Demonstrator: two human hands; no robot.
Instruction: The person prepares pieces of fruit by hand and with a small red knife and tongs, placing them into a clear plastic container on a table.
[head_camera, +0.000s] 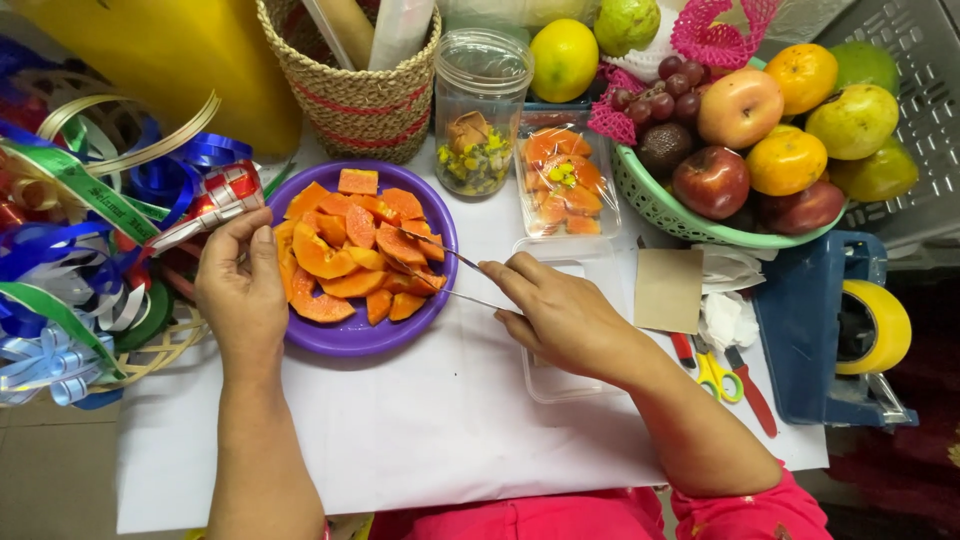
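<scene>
The papaya pieces lie heaped on a round purple plate — soft orange wedges and chunks with smooth cut faces. The right hand pinches a pair of thin metal tongs, whose two slim prongs reach over the plate's right side and close on a piece at the heap's edge. The left hand rests at the plate's left rim, fingers curled loosely, holding nothing that can be made out.

Under the right hand sits a clear plastic tray, and beyond it a second clear tray already filled with orange slices. Beside that stands a clear jar and a woven basket. A green mesh bowl holds apples, oranges and grapes — glossy and round. Shiny curled ribbons pile up at the left; scissors lie on the white paper at the right.
</scene>
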